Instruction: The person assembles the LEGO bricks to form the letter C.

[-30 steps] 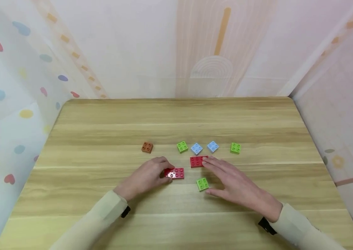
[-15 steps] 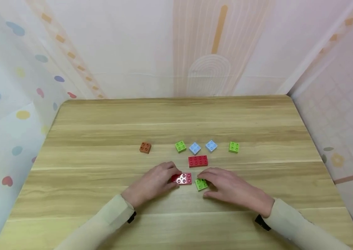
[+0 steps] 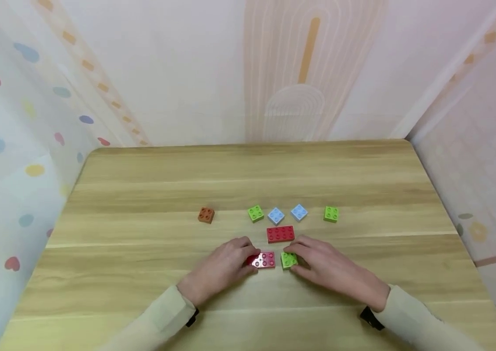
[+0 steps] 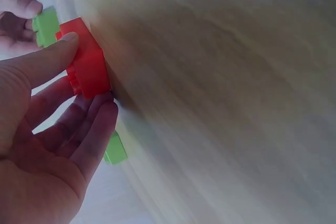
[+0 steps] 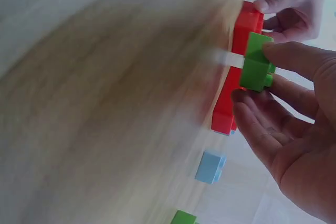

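Observation:
Pinched between thumb and fingers of my left hand (image 3: 219,268) is a red eight-stud toy brick (image 3: 265,260), its studs facing up. In the left wrist view, the thumb lies on one side of this red brick (image 4: 90,69) and fingers on the other. My right hand (image 3: 333,269) pinches a green four-stud brick (image 3: 288,261) just to the right of it, and a narrow gap separates the two. The right wrist view shows the thumb on the green brick (image 5: 255,65). A second red brick (image 3: 280,234) lies behind them, untouched.
Farther back on the wooden table (image 3: 142,190) stand two light blue bricks (image 3: 276,216), a green brick (image 3: 255,213) left of them and another green brick (image 3: 331,214) to the right. A brown brick (image 3: 206,215) sits farthest left. Patterned cloth (image 3: 186,73) hangs behind the table.
My left hand has brought its red brick rightward and nearer to me. My right hand has left the second red brick's side, come down to the green brick and gripped it.

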`<act>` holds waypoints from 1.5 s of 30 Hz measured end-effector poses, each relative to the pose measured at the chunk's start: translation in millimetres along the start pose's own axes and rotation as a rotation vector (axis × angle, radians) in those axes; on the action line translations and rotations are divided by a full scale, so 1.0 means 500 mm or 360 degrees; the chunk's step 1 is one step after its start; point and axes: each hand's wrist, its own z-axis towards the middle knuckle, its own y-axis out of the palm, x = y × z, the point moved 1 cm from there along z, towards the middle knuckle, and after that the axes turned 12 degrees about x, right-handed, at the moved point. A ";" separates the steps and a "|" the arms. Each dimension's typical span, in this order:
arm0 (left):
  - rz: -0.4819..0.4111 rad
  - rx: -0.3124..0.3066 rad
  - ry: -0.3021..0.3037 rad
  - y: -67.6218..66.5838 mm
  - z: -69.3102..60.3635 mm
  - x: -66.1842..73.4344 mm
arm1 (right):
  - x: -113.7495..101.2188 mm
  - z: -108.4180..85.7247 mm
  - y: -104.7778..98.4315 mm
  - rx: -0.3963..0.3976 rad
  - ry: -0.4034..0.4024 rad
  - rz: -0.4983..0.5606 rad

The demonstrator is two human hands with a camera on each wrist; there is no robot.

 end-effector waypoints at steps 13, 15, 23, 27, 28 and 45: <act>-0.0024 0.0069 0.0022 0.008 0.011 0.015 | -0.004 0.009 0.020 0.0158 -0.0066 0.0098; -0.0026 0.0071 0.0011 0.006 0.015 0.011 | -0.003 0.014 0.019 0.0157 -0.0069 0.0095; -0.0050 0.0044 -0.0055 0.012 0.008 0.003 | -0.008 0.014 0.025 0.0111 -0.0091 0.0077; -0.0086 0.0062 -0.0076 0.013 0.009 0.001 | -0.009 0.017 0.025 0.0114 -0.0143 0.0044; -0.0088 0.0064 -0.0083 0.013 0.009 0.001 | -0.008 0.018 0.024 0.0113 -0.0153 0.0037; -0.0055 0.0066 -0.0066 0.015 0.017 -0.001 | -0.010 0.020 0.022 0.0086 -0.0108 0.0086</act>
